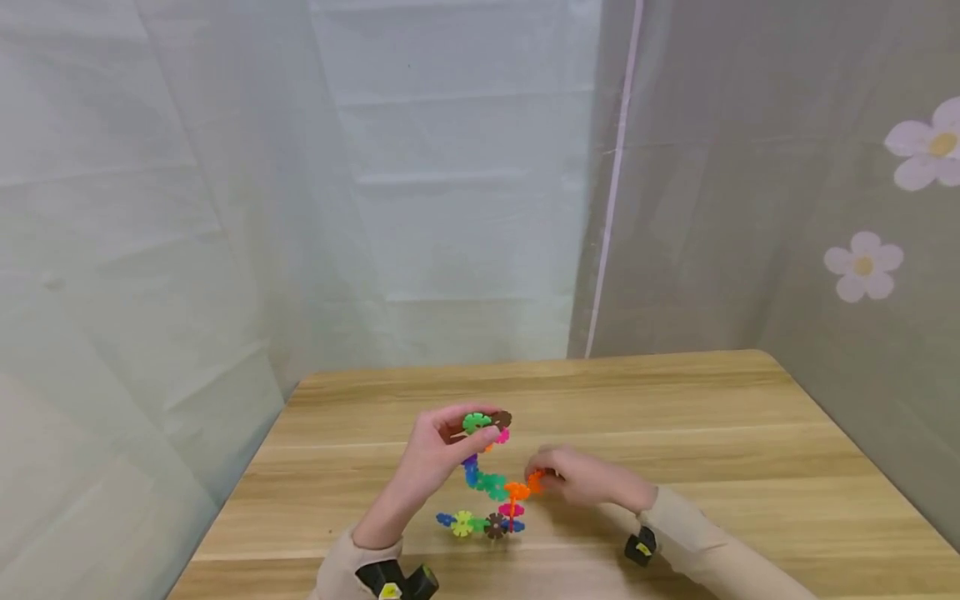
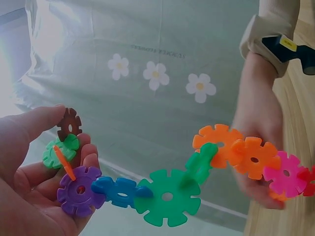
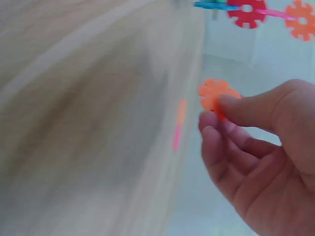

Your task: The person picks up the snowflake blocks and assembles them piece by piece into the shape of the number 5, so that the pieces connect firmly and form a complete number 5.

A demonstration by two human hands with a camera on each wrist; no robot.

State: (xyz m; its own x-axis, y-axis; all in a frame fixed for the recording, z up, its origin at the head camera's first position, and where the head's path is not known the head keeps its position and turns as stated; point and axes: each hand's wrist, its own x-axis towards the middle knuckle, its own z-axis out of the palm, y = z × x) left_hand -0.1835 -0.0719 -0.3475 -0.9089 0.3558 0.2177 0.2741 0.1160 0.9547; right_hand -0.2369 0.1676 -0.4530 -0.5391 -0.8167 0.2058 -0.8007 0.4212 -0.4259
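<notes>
A chain of notched, flower-shaped plastic discs [image 1: 492, 486] hangs from my left hand [image 1: 433, 446], which grips its upper end by the green disc [image 1: 474, 423] and brown disc [image 1: 503, 419]. Purple, blue, teal and orange discs follow below; the lower end has a pink disc, a yellow disc [image 1: 462, 523] and a dark brown disc [image 1: 495, 526]. To the right, my right hand [image 1: 588, 477] pinches a single orange disc [image 3: 216, 96] between thumb and fingers. The right wrist view shows that disc apart from the chain's red disc [image 3: 246, 14].
Both hands are over a wood-grain table [image 1: 675, 400]. A pale curtain [image 1: 465, 208] hangs behind it, and a grey one with white flowers [image 1: 864, 267] is at the right. A thin orange and pink strip [image 3: 179, 125] shows in the right wrist view; its kind is unclear.
</notes>
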